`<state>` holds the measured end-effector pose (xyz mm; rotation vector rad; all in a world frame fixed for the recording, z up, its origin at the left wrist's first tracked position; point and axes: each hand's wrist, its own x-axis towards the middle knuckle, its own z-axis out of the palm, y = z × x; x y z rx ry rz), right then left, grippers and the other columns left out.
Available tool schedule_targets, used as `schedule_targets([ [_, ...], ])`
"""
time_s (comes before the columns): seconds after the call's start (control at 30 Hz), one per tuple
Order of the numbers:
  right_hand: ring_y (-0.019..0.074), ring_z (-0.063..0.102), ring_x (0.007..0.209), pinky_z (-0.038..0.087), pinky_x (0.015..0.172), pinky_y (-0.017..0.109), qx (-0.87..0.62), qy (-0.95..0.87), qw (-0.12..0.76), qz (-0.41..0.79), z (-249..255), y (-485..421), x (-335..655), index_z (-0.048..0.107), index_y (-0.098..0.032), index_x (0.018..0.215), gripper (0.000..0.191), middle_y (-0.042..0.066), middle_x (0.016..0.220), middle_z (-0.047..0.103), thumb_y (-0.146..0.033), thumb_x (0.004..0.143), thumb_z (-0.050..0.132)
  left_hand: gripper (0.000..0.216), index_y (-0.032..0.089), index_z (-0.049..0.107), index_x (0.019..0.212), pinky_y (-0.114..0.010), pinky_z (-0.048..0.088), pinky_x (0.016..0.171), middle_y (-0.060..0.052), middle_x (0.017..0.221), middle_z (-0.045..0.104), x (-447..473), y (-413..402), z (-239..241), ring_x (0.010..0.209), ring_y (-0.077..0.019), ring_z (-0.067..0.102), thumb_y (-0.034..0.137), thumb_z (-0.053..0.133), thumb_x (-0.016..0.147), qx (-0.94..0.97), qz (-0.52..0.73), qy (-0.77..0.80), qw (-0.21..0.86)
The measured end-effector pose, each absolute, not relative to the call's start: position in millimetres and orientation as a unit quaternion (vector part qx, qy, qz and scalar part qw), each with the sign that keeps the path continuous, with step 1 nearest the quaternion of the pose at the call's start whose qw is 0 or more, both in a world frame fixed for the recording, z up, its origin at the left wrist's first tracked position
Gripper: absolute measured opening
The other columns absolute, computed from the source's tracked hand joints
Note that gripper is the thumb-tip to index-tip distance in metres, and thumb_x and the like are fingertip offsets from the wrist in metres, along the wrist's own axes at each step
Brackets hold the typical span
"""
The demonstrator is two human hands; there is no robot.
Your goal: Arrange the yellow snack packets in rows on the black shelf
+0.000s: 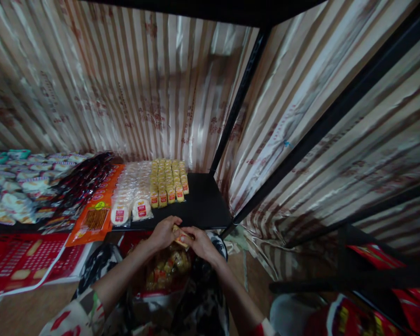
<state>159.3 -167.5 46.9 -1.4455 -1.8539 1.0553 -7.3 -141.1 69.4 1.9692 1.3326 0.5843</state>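
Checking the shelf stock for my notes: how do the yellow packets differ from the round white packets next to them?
The yellow packets are small and narrow, in several tight rows; the white packets are larger and round, in two wider rows. The yellow packets sit nearer the bare end of the black shelf; the white packets lie beside the orange packets. Both carry red labels and run from the shelf's front toward the striped backing.
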Motion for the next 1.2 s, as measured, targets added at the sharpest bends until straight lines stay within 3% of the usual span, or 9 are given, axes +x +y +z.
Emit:
schedule_targets([
  [0.07, 0.0195, 0.061, 0.087, 0.046, 0.082, 0.031, -0.533, -0.667, 0.321, 0.410, 42.2, -164.9, 159.6, 0.068, -0.019, 0.094, 0.025, 0.004, 0.091, 0.068, -0.031, 0.074, 0.059, 0.029, 0.017, 0.059, 0.101, -0.031, 0.040, 0.094, -0.007, 0.107, 0.058, -1.3, -142.3, 73.7, 0.104, -0.0192, 0.052, 0.018, 0.051, 0.073, 0.758, 0.276, 0.529, 0.264],
  [0.23, 0.0195, 0.063, 0.084, 0.050, 0.078, 0.032, -0.520, -0.530, 0.430, 0.514, 29.1, -152.5, 161.7, 0.064, -0.018, 0.097, 0.035, 0.006, 0.092, 0.069, -0.040, 0.070, 0.061, 0.032, 0.018, 0.057, 0.105, -0.034, 0.038, 0.099, -0.009, 0.113, 0.052, 10.2, -151.6, 74.3, 0.111, -0.0201, 0.046, 0.013, 0.041, 0.078, 0.737, 0.384, 0.542, 0.127],
  [0.4, 0.0199, 0.064, 0.080, 0.051, 0.075, 0.031, -0.559, -0.469, 0.494, 0.472, 14.8, -124.2, 170.6, 0.063, -0.016, 0.095, 0.040, 0.008, 0.090, 0.069, -0.043, 0.066, 0.061, 0.037, 0.018, 0.057, 0.106, -0.033, 0.039, 0.099, -0.008, 0.114, 0.052, 24.0, -152.6, 59.4, 0.110, -0.0192, 0.047, 0.008, 0.040, 0.075, 0.768, 0.342, 0.512, 0.177],
  [0.53, 0.0198, 0.064, 0.082, 0.051, 0.077, 0.032, -0.583, -0.473, 0.513, 0.417, 8.5, -95.9, 177.6, 0.062, -0.015, 0.096, 0.037, 0.008, 0.090, 0.068, -0.040, 0.069, 0.058, 0.046, 0.015, 0.053, 0.115, -0.031, 0.035, 0.105, -0.009, 0.126, 0.047, 41.8, -141.2, 52.6, 0.117, -0.0178, 0.045, 0.006, 0.039, 0.072, 0.756, 0.316, 0.517, 0.249],
  [0.93, 0.0180, 0.063, 0.087, 0.049, 0.080, 0.030, -0.670, -0.537, 0.423, 0.290, 12.9, -28.2, 188.1, 0.061, -0.019, 0.105, 0.035, 0.006, 0.100, 0.067, -0.036, 0.078, 0.048, 0.055, 0.009, 0.047, 0.125, -0.029, 0.030, 0.108, -0.013, 0.141, 0.036, 78.6, -95.8, 60.2, 0.127, -0.0207, 0.039, 0.004, 0.041, 0.071, 0.714, 0.254, 0.570, 0.317],
  [1.2, 0.0190, 0.063, 0.086, 0.049, 0.082, 0.031, -0.668, -0.551, 0.439, 0.238, 10.5, -10.5, 176.1, 0.066, -0.017, 0.098, 0.030, 0.008, 0.098, 0.067, -0.031, 0.074, 0.053, 0.053, 0.007, 0.049, 0.122, -0.027, 0.026, 0.110, -0.012, 0.138, 0.041, 81.2, -78.1, 52.7, 0.129, -0.0181, 0.035, 0.002, 0.040, 0.070, 0.700, 0.248, 0.601, 0.297],
])
